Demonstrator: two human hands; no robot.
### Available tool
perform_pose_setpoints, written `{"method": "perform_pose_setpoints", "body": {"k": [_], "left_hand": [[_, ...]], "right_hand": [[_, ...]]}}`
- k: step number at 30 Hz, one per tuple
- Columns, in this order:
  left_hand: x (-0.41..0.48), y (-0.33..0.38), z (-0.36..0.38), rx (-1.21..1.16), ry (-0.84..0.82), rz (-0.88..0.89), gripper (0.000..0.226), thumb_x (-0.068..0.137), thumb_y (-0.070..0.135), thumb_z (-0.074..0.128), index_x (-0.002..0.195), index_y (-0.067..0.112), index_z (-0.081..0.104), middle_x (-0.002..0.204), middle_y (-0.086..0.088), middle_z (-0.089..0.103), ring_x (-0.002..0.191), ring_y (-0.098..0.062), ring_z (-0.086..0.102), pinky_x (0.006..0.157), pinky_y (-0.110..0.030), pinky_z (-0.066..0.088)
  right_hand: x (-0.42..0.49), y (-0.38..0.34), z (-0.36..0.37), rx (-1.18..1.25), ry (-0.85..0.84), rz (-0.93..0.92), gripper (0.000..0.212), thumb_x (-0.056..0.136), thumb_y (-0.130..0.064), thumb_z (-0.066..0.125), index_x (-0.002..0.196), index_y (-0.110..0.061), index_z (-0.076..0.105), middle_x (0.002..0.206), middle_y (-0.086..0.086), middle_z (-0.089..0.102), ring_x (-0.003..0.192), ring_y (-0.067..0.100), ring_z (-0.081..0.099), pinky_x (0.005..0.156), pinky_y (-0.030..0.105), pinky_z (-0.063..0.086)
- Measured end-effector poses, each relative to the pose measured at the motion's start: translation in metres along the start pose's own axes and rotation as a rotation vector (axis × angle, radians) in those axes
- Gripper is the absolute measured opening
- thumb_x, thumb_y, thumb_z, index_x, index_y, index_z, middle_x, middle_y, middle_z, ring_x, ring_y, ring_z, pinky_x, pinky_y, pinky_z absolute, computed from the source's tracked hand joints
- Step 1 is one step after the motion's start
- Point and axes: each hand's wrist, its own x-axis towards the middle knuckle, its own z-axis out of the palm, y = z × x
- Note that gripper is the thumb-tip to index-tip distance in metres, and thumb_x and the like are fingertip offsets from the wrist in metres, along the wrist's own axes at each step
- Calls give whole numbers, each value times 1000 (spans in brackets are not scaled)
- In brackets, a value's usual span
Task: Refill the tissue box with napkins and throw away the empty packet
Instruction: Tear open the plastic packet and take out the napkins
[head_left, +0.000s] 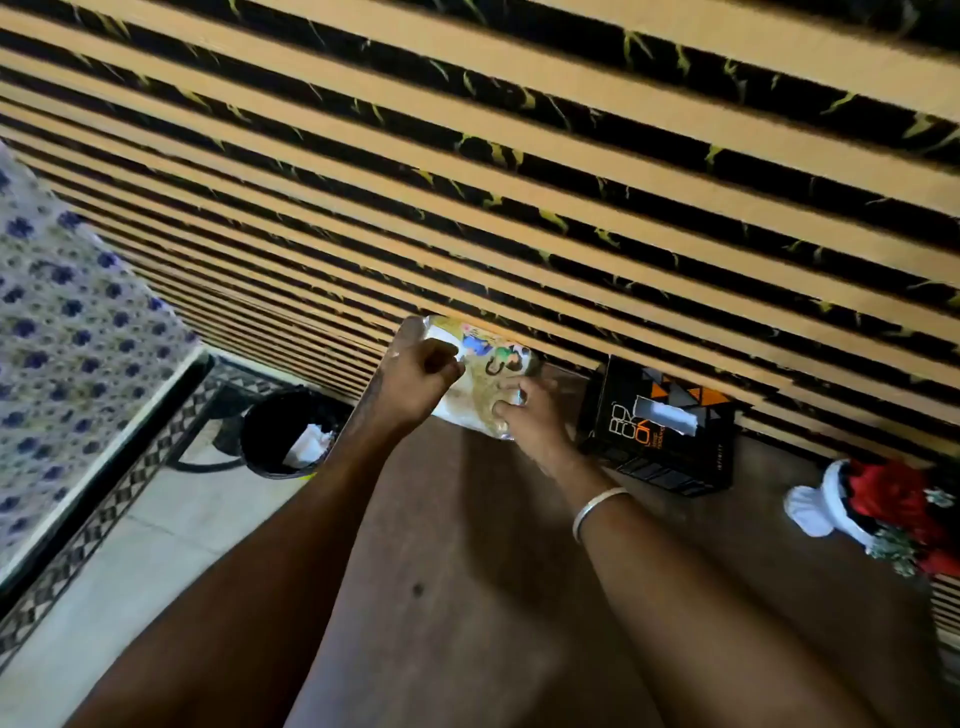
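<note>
left hand (415, 387) and right hand (527, 418) pinch the napkin packet (488, 366) just left of the tissue box (623, 434), likely tearing it open; next, pull napkins out

The one view, a wide-angle camera worn on the head, looks forward and steeply down along both forearms (270, 571), which fill the lower frame at close range, centring on the napkin packet (488, 387) on the brown table (447, 519), with the slatted wall (519, 156) tilted across the upper half.
</note>
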Motion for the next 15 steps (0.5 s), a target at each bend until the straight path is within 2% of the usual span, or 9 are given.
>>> {"method": "perform_pose_setpoints", "body": {"k": [3,5,8,9,10,12,14,15], "left_hand": [[6,-6,7,-70,-24,-104,39,86,32,70,121,15,67,114,-2,72,107,-17,67,96,-37,54],[10,-11,13,-56,-35,-146,39,90,24,68,125,8,64,119,-8,69,111,-20,65,96,-31,51],[14,-21,16,46,22,-150,37,91,22,65,126,9,64,120,-5,67,106,-16,62,82,-19,46],[16,-27,17,114,98,-125,37,89,23,63,124,11,65,119,-5,66,105,-18,62,79,-20,47],[18,-34,18,193,177,-96,39,86,25,62,123,13,64,122,-6,63,109,-23,60,81,-25,47],[23,-46,18,363,249,-88,52,80,26,64,131,16,57,136,-11,51,125,-33,45,98,-40,40],[29,-55,19,321,177,-187,69,80,23,69,143,18,43,144,-14,43,131,-36,38,106,-47,38],[31,-58,18,233,131,-232,73,79,21,70,145,19,39,141,-15,46,129,-36,43,105,-49,41]], "right_hand": [[5,6,5,-47,9,53,36,73,-16,74,108,-19,67,131,12,39,122,27,48,106,39,46],[6,8,7,-65,-10,107,40,78,-13,74,116,-17,64,133,12,36,121,25,47,106,35,45],[10,9,11,-53,-32,150,48,76,-15,74,122,-21,59,128,11,45,117,29,52,103,42,48],[12,11,13,-32,-35,158,50,76,-14,73,124,-21,58,121,7,49,115,29,54,102,44,50],[14,13,15,-1,-37,178,51,78,-9,72,126,-19,56,111,0,51,110,28,56,99,42,51],[16,13,15,70,-37,196,53,82,6,65,131,-11,52,99,-8,49,102,22,55,88,32,50],[18,13,16,101,-15,195,55,82,14,60,131,-8,51,100,-8,49,100,19,54,81,29,47],[18,13,17,119,-9,199,55,81,16,59,129,-9,52,99,-9,49,100,19,54,81,30,49]]}}
